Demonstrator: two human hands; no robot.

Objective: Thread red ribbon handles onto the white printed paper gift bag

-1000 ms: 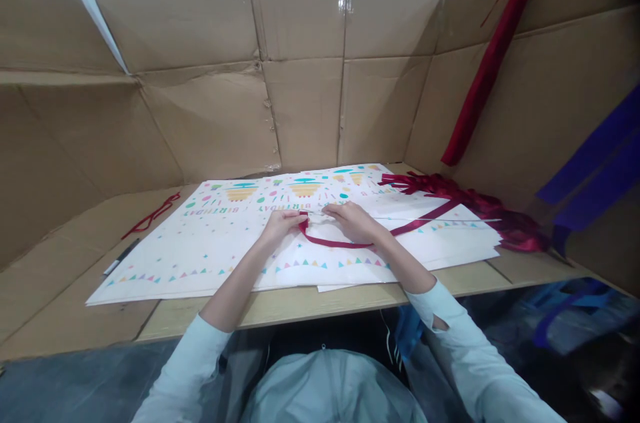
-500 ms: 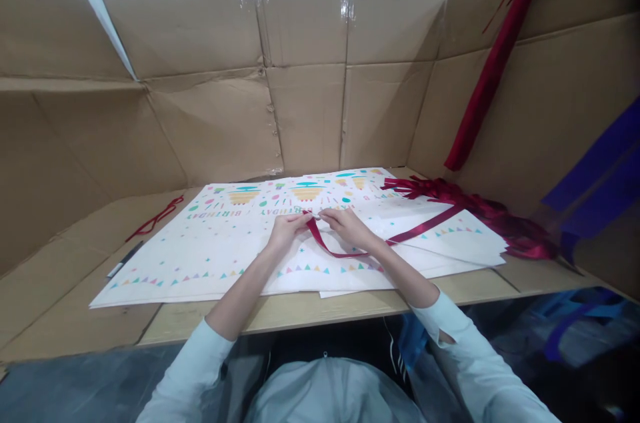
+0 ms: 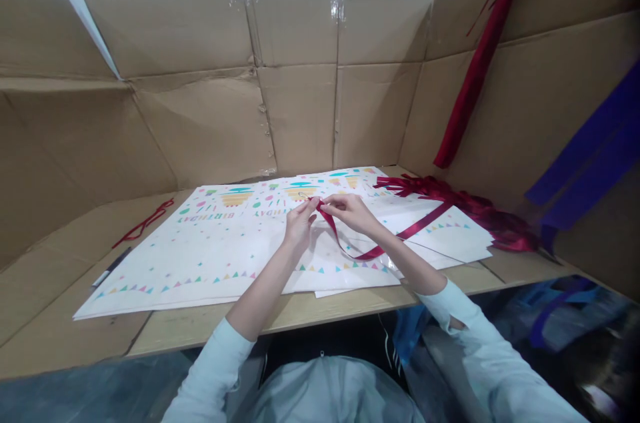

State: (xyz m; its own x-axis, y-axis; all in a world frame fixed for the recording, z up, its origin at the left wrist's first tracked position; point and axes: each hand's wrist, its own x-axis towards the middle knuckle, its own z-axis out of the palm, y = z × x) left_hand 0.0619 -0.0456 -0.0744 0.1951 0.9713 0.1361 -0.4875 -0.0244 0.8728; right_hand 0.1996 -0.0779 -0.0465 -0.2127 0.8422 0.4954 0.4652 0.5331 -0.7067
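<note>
A dark red ribbon (image 3: 373,253) hangs in a loop from my fingertips and runs off to the right, over the white printed sheets (image 3: 210,256). My left hand (image 3: 299,223) pinches the ribbon's end, and a small thin metal loop (image 3: 303,195) sticks out above its fingertips. What that loop belongs to is too small to tell. My right hand (image 3: 346,211) is closed with thumb and fingers on the ribbon, just beside the left one. Both hands are raised a little over the sheets, which carry birthday lettering, cakes and coloured bunting.
A heap of red ribbons (image 3: 480,216) lies at the right. Cardboard walls (image 3: 300,109) enclose the table, with a red strip (image 3: 470,83) and purple strips (image 3: 585,163) on the right. A red cord (image 3: 145,223) and a marker pen (image 3: 111,267) lie left.
Both hands have risen slightly and the left has turned more upright. The thin metal loop now shows above its fingertips. The whole view has shifted a little.
</note>
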